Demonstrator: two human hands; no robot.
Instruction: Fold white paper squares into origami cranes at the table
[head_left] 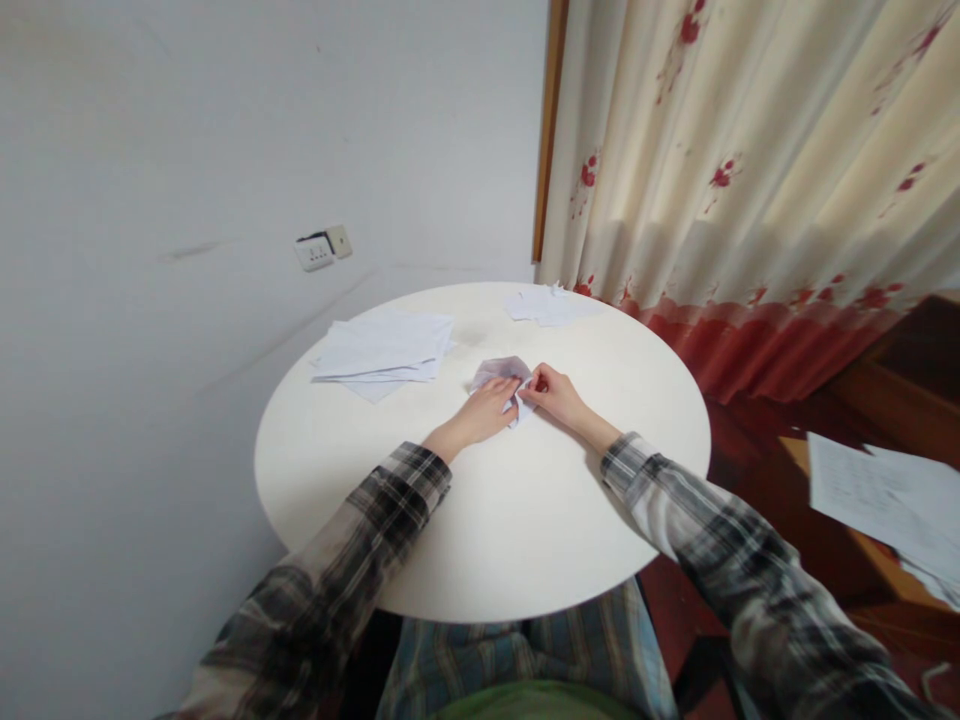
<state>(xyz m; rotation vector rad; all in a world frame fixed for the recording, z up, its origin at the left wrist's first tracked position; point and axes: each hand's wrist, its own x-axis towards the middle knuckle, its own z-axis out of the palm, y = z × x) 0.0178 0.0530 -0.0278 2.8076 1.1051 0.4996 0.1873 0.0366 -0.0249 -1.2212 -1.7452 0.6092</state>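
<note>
A small folded sheet of paper [501, 367], white with a greyish face, lies near the middle of the round white table. Across its left part rests my left hand [491, 405], fingers stretched out and pressing it against the tabletop. My right hand [553, 392] pinches the paper's right edge between thumb and fingers, the other fingers curled in. The two hands are close together, and they cover part of the folds, so the exact shape is hard to make out.
On the round table [480, 540], a stack of white paper [382, 345] lies at the back left. Smaller paper pieces [551, 305] are at the far edge. A wall with a socket [315, 252] stands left, a curtain [720, 200] behind. Printed sheets [885, 500] lie at right.
</note>
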